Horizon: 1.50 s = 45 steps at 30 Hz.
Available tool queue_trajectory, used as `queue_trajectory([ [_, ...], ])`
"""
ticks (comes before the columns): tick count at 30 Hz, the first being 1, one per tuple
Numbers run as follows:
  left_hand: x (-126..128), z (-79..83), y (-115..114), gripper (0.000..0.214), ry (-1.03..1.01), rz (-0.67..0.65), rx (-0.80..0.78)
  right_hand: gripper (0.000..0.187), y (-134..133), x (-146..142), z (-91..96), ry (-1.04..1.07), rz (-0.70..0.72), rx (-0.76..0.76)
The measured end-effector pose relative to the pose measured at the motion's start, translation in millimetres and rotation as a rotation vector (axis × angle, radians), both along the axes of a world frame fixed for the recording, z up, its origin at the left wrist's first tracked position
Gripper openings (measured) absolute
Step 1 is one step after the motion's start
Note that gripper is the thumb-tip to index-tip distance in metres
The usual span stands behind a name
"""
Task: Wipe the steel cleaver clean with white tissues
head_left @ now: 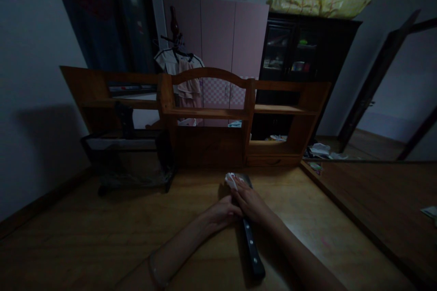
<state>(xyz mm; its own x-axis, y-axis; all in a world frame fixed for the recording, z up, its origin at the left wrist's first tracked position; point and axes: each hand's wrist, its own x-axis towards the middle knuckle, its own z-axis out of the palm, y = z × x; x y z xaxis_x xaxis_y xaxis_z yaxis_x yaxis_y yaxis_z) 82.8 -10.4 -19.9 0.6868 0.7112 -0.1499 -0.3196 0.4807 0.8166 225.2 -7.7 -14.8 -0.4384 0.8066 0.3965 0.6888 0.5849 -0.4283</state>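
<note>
A kitchen knife [251, 250] with a black, riveted handle lies over the wooden tabletop, its handle toward me. Most of its blade is hidden beneath my hands; a grey strip shows at the far end. My left hand [221, 213] is closed around the knife where handle and blade meet. Over the blade lies my right hand [251, 201], its fingers pressing a crumpled white cloth [231, 181] with small red marks against the metal. Whether the cloth is fabric or paper I cannot tell.
A wooden shelf unit [211, 112] stands along the back of the tabletop [191, 254]. At the left is a dark rack with clear sides [136, 166], with a black handle-like piece [125, 118] on top. A raised wooden edge [341, 209] borders the right side.
</note>
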Motion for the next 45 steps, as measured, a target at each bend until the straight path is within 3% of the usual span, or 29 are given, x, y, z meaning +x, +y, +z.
queue_trajectory([
  [8,0,-9.0,4,0.055,-0.049,-0.020,-0.001,0.049,3,0,-6.6,0.008,-0.013,-0.064],
  [31,-1,-0.2,0,0.053,-0.051,-0.028,-0.005,0.047,1,1,-3.1,0.052,-0.035,-0.056],
  [37,-2,-4.6,2,0.049,-0.034,-0.013,-0.015,0.048,3,6,-4.0,0.046,-0.056,-0.071],
  [40,-2,-7.2,4,0.050,-0.065,-0.025,-0.001,0.047,5,10,-5.8,0.027,-0.119,-0.080],
  [45,-2,-6.4,4,0.056,-0.072,-0.053,0.021,0.044,5,12,-8.4,-0.051,-0.340,-0.094],
])
